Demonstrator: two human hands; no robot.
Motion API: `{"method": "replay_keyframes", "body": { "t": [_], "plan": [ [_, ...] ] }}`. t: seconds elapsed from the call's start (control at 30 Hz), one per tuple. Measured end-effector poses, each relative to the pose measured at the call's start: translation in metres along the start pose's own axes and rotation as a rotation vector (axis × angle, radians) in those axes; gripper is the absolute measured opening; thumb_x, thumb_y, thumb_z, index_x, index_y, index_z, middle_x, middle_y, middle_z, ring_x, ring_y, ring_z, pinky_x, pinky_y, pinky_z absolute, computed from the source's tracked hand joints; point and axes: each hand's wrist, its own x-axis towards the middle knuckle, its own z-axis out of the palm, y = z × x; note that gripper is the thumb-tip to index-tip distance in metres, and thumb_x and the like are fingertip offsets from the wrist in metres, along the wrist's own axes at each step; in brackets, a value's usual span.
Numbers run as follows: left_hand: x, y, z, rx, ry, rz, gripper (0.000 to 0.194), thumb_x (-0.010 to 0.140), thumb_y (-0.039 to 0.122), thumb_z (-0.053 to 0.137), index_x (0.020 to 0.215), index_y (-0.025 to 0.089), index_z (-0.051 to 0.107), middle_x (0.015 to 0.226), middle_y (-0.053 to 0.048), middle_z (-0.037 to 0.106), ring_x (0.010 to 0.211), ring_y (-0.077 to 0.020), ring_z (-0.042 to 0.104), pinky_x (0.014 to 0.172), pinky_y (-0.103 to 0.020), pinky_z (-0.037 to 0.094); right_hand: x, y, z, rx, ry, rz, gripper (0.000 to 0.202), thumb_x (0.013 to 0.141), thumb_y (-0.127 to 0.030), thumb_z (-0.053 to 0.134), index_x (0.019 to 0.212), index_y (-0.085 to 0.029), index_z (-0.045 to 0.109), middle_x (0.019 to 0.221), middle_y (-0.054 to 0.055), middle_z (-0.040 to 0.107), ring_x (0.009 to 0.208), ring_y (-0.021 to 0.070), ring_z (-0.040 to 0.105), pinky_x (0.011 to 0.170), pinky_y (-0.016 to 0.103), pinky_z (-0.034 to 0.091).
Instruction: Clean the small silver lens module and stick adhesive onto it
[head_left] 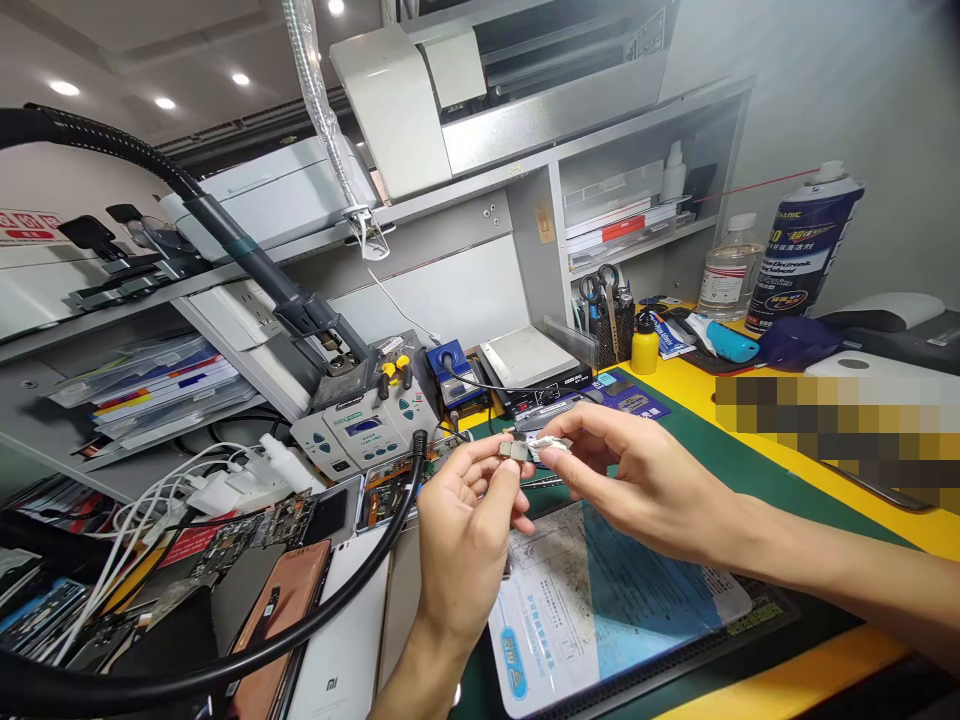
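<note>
Over the work mat, my left hand (466,530) pinches a small grey rectangular part (514,452) between thumb and fingers. Its exact kind is too small to make out; it looks like a little circuit board piece with a metal cover. My right hand (637,485) is closed on a crumpled white tissue (551,446), which meets the right end of the part. Thin dark tweezers (544,482) lie just behind the fingers, partly hidden. Below both hands is a white and blue printed pad (555,620).
A black hose (337,600) curves across the left, over several phones (341,610). Behind stand a soldering station (367,430), a flat-topped heating unit (532,358) and a mesh tool holder (611,325). A yellow bottle (645,345) and a spray can (802,250) stand at right.
</note>
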Motion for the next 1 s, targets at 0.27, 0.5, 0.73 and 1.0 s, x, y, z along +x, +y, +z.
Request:
{"method": "replay_keyframes", "body": {
  "t": [0.27, 0.5, 0.73, 1.0],
  "plan": [
    [-0.0007, 0.0002, 0.0018, 0.000, -0.004, -0.003, 0.029, 0.084, 0.028, 0.069, 0.108, 0.012, 0.066, 0.080, -0.004, 0.067, 0.062, -0.0119, 0.057, 0.048, -0.023, 0.055, -0.0001, -0.0003, -0.0019, 0.008, -0.037, 0.014, 0.014, 0.095, -0.030, 0.059, 0.098, -0.017, 0.063, 0.080, 0.001, 0.066, 0.058, 0.0102, 0.055, 0.051, 0.023, 0.044],
    [0.0006, 0.0012, 0.0022, -0.002, -0.004, -0.009, 0.030, 0.085, 0.029, 0.069, 0.109, 0.011, 0.066, 0.078, -0.004, 0.066, 0.062, -0.0118, 0.056, 0.049, -0.022, 0.055, 0.0008, 0.0028, -0.0014, -0.170, 0.043, -0.189, 0.013, 0.093, -0.019, 0.060, 0.101, -0.014, 0.069, 0.080, 0.004, 0.065, 0.062, 0.0120, 0.054, 0.056, 0.026, 0.042],
    [-0.0003, 0.0014, 0.0019, -0.027, -0.008, -0.024, 0.029, 0.085, 0.027, 0.069, 0.109, 0.011, 0.066, 0.082, -0.005, 0.069, 0.061, -0.0112, 0.056, 0.048, -0.022, 0.055, -0.0011, 0.0000, -0.0024, -0.225, 0.030, -0.237, 0.015, 0.092, -0.016, 0.059, 0.098, -0.014, 0.072, 0.075, 0.004, 0.064, 0.063, 0.0140, 0.053, 0.059, 0.028, 0.042],
    [-0.0005, 0.0009, 0.0025, 0.008, 0.009, -0.013, 0.028, 0.085, 0.028, 0.068, 0.108, 0.011, 0.066, 0.074, -0.002, 0.065, 0.059, -0.0109, 0.056, 0.048, -0.021, 0.054, -0.0004, -0.0006, -0.0035, -0.220, 0.013, -0.277, 0.015, 0.091, -0.012, 0.058, 0.096, -0.012, 0.073, 0.080, 0.007, 0.068, 0.067, 0.0149, 0.056, 0.064, 0.028, 0.044]
  ]
}}
